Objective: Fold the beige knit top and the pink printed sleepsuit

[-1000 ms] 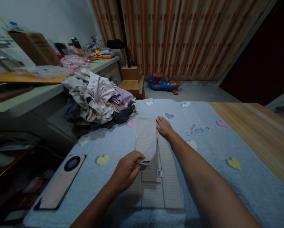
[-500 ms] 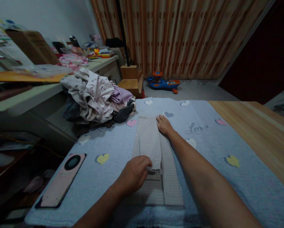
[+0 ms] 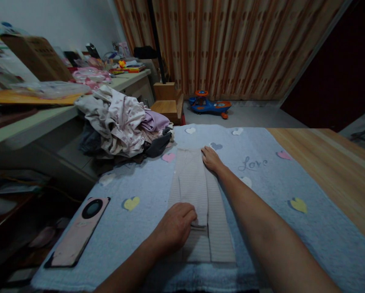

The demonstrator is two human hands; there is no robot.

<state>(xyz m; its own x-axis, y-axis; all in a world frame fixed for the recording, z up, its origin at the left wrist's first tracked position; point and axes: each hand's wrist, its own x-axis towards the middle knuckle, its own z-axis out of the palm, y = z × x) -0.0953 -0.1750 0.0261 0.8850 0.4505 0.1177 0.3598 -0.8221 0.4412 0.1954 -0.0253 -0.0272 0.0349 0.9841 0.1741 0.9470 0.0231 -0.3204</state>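
A pale, finely striped garment [image 3: 192, 179] lies folded lengthwise on the light blue blanket [image 3: 146, 228]. My left hand [image 3: 178, 224] is closed on the edge of its upper folded layer, near the end closest to me; a dark line shows under that edge beside the fingers. At the far end my right hand [image 3: 211, 158] rests on the garment's right corner, fingers stretched out and pressing down. The garment's near left part is hidden behind my left hand and forearm.
A heap of clothes [image 3: 124, 126] sits at the back left. A pink phone [image 3: 75, 236] lies at the blanket's left side. Beyond are a cluttered desk [image 3: 136, 75], a wooden step seat [image 3: 165, 106] and a blue ride-on toy [image 3: 211, 106]. Bare wood [image 3: 329, 162] shows at the right.
My left hand has moved slightly toward me and down, drawing the upper layer's edge flatter over the garment. The gap under that edge has narrowed. My right hand stays in place.
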